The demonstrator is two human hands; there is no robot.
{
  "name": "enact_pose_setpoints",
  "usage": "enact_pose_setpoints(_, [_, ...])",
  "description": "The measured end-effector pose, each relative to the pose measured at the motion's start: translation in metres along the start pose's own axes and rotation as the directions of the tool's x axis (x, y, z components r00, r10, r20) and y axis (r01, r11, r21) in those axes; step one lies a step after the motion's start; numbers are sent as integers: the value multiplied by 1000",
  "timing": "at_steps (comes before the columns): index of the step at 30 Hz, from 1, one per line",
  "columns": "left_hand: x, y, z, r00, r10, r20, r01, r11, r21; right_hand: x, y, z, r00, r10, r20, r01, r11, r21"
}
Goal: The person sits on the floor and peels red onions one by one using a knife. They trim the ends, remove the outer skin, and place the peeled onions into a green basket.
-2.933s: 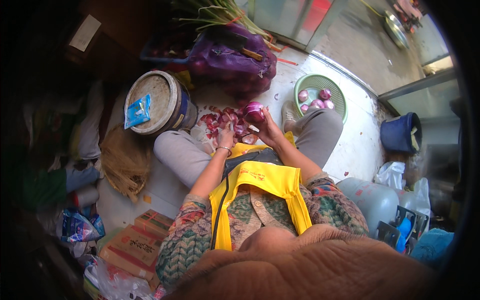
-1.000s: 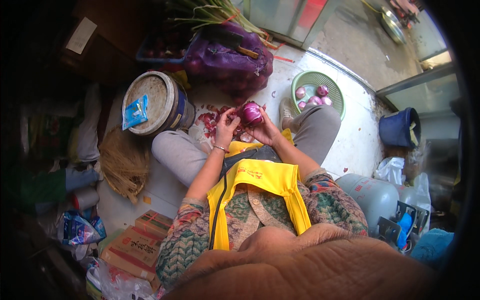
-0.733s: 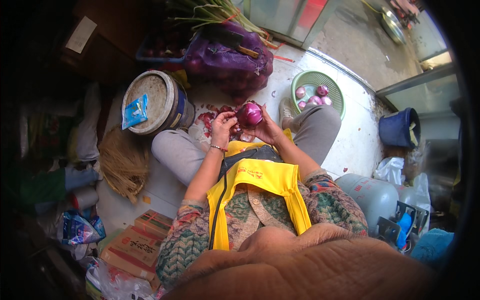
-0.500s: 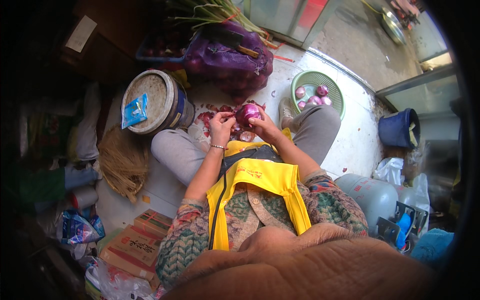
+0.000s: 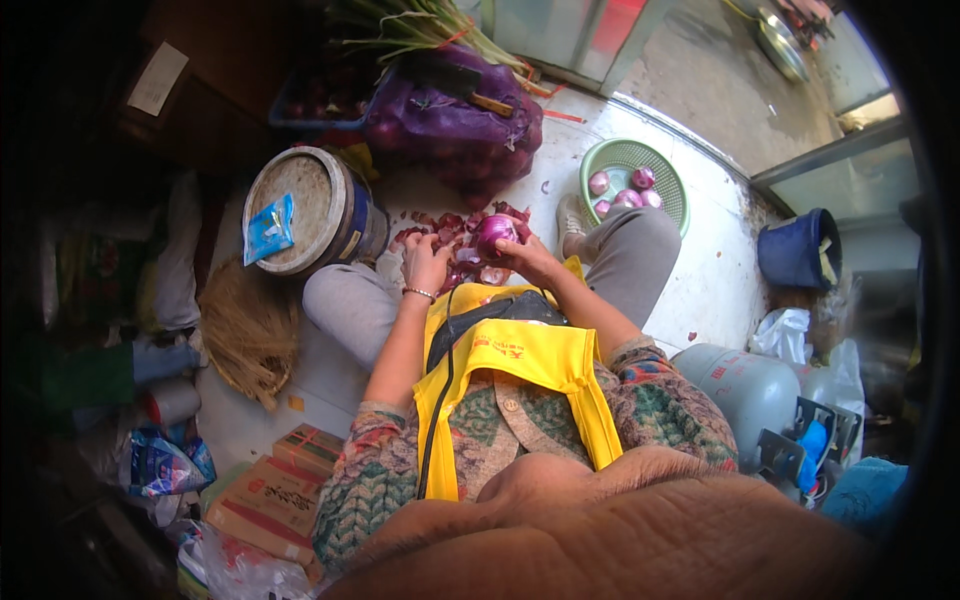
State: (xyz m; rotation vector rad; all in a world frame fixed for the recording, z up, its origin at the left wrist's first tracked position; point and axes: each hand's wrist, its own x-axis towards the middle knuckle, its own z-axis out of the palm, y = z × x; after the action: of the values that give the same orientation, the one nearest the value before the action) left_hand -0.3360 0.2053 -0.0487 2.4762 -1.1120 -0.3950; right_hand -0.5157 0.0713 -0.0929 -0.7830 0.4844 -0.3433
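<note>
In front of my lap, my right hand (image 5: 530, 255) grips a purple-red onion (image 5: 495, 235), its fingers round the onion's right side. My left hand (image 5: 427, 264) is to the left of the onion and apart from it, over the loose onion skins (image 5: 468, 256). Its fingers look spread, with nothing I can make out in them. Dry red skins lie scattered on the floor around and beyond both hands. Several peeled onions (image 5: 628, 198) sit in a green plastic basket (image 5: 672, 178) at the far right, past my right knee.
A purple mesh sack of onions (image 5: 455, 135) stands ahead, with a wooden-handled blade (image 5: 490, 104) and long green stalks on top. A lidded bucket (image 5: 318, 225) is at left, near a straw broom (image 5: 250, 330). At right are a blue bin (image 5: 785, 255) and a grey gas cylinder (image 5: 740, 390).
My left hand has come away from the onion, moving left and slightly down, and its fingers have loosened. The right hand still holds the onion, which has shifted slightly left.
</note>
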Motion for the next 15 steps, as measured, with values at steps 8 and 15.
enact_pose_setpoints(8, [2, 6, 21, 992, 106, 72, 10, 500, -866, -11, -9, 11, 963, 253, 94, -268, 938, 219])
enact_pose_setpoints(15, [-4, 5, 34, 997, 57, 50, 14, 506, -862, -3, -7, 0, 947, 243, 209, -311, 858, 410])
